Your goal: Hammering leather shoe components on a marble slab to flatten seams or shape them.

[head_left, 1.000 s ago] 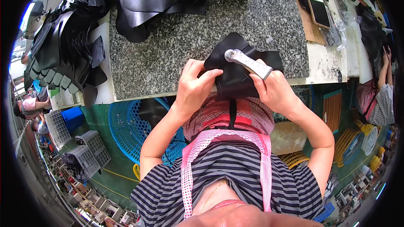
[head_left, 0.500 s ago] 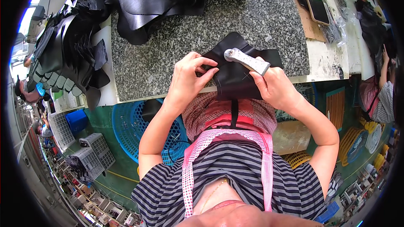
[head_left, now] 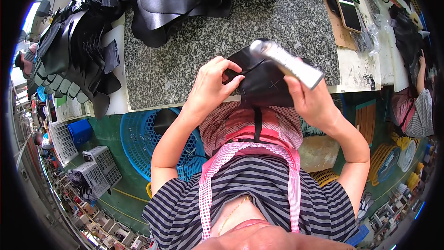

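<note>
A black leather-like piece (head_left: 264,87) marked with a small cross lies at the near edge of the speckled stone slab (head_left: 185,71), its front part hanging over. My left hand (head_left: 210,83) is at the piece's left edge, thumb and forefinger bent together on a fold there. In my right hand (head_left: 312,104) is a metal hammer (head_left: 293,64), gripped with the fingers wrapped below it. Its rounded end points to the far left over the piece, slightly blurred. Whether the hammer touches the piece I cannot tell.
Black cut pieces (head_left: 171,0) are heaped at the slab's far left, with another stack (head_left: 69,51) beside it. A phone (head_left: 349,14) lies at the far right. Below the left edge stands a blue basket (head_left: 134,143). A co-worker's arm (head_left: 420,76) shows at right.
The hammer and my right hand have moved to the right, and the hammer looks raised. My left hand stays nearly in place. A yellow thing has come into view at the top right.
</note>
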A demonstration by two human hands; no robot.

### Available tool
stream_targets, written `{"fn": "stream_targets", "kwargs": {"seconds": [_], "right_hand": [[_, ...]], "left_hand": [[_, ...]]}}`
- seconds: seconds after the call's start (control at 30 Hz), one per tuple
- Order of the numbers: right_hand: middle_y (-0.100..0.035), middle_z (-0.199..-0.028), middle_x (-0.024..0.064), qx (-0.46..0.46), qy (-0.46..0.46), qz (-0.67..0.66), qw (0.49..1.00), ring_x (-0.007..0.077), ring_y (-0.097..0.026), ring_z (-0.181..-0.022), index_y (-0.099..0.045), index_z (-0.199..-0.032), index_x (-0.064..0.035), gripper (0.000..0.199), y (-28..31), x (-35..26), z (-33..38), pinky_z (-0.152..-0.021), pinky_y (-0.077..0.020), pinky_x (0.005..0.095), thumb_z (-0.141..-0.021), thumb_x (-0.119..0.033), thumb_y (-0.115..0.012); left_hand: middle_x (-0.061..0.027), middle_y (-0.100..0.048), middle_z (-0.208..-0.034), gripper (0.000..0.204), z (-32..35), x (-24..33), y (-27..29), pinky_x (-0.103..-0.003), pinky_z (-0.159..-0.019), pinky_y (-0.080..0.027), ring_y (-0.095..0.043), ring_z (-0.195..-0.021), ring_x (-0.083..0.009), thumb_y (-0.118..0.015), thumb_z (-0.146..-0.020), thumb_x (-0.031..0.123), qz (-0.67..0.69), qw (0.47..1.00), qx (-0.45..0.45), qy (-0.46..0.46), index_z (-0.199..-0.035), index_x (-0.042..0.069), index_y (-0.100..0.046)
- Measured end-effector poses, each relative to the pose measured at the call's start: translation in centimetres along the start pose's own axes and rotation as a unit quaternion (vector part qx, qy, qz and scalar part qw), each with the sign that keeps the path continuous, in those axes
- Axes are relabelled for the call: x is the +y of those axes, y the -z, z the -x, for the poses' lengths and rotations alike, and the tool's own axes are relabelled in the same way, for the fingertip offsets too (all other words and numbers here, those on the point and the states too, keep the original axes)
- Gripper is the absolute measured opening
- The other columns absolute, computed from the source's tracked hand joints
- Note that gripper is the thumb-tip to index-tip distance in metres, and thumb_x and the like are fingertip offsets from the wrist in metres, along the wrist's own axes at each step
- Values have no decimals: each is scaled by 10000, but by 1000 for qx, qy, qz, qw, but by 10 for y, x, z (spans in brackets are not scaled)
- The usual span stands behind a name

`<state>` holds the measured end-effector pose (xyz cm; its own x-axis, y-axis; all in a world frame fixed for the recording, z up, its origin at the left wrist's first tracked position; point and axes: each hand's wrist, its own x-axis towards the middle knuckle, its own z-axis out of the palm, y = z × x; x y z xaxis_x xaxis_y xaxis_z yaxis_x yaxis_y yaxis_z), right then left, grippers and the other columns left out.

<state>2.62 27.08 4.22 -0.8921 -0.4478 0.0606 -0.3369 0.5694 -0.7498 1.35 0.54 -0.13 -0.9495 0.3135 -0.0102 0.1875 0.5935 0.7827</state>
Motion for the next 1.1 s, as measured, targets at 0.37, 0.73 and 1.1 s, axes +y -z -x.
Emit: {"fn": "stream_targets", "kwargs": {"seconds": [0.37,0.73,1.1], "right_hand": [[-644,-724,250,-144,-44,30,988,488,-678,-752,-494,-1074,-2,126,2,-8,-5,-635,-513,555,-1019,-86,-570],[-599,-705,241,-77,-64,23,995,500,-652,-748,-478,-1104,-14,175,-3,25,23,-654,-507,569,-980,-67,-590],[-614,-730,256,-61,-23,-15,998,499,-642,-748,-477,-1121,-4,216,-12,47,28,-646,-497,561,-952,-43,-606]], "left_hand": [[-108,-620,-890,233,-4,-7,1,-356,-701,-560,-658,-758,-238,-842,-844,117,-12,999,-11,-28,-1019,27,-717],[-93,-646,-883,247,19,24,-62,-326,-661,-556,-667,-704,-189,-829,-865,81,-48,983,176,22,-1090,44,-733],[-96,-679,-933,256,-7,1,-20,-387,-801,-534,-631,-926,-274,-898,-736,93,-19,992,71,-101,-969,60,-798]]}}
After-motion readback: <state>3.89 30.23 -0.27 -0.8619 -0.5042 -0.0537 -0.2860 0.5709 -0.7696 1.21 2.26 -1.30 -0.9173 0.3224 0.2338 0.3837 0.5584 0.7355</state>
